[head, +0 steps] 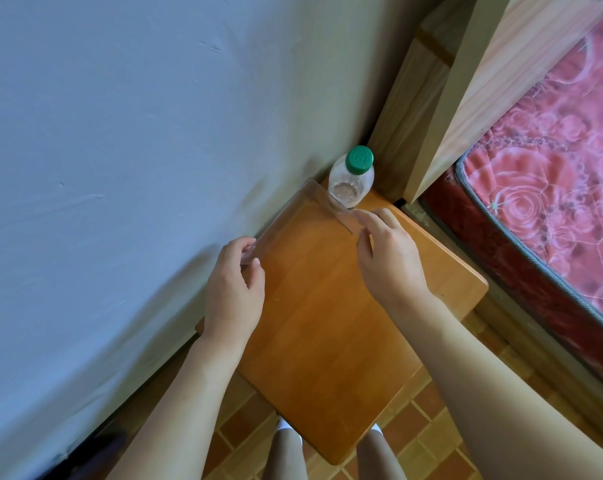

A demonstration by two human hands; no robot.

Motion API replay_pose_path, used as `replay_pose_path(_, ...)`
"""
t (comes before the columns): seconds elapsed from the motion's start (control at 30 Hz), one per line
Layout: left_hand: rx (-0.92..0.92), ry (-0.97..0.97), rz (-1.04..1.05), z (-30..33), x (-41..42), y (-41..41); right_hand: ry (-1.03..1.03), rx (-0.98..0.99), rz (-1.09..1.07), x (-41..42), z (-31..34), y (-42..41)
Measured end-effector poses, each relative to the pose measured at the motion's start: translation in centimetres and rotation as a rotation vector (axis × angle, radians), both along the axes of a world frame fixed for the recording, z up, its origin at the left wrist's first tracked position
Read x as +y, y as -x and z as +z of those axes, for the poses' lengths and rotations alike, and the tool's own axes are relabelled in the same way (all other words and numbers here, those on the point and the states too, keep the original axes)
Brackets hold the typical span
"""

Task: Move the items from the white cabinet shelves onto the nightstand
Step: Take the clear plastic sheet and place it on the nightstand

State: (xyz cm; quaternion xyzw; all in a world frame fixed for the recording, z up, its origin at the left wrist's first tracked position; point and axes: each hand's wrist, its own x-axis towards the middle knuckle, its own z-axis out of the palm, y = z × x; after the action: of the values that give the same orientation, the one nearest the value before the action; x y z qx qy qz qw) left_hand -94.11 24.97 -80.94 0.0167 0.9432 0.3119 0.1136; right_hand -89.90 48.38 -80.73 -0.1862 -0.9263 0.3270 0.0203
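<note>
You've got the clear box [293, 216] pinched at both ends, left hand [234, 289] and right hand [386, 258], over the nightstand [327, 341]. Set it down flat, clear of the bottle [352, 178].

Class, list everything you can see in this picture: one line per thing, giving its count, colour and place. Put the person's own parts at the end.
clear box: one, transparent, over the far part of the nightstand near the wall, held at two corners
bottle: one, clear with a green cap, upright at the nightstand's far corner, partly behind the box
nightstand: one, orange-brown wood, centre, against the wall
wall: one, pale blue-grey, left
bed frame: one, light wood, upper right
mattress: one, red and pink rose pattern, right
floor tiles: many, brown and tan, bottom
left hand: one, pinches the box's near left corner
right hand: one, pinches the box's right corner
legs: two, bottom centre, by the nightstand's near edge
</note>
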Motion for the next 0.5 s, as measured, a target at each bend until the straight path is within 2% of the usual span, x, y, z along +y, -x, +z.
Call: replay_pose_path(0.5, 0.032, 0.056, 0.018, 2.0, 0.5, -2.7, -0.014, -0.090, 0.031, 0.6, 2.6, -2.8)
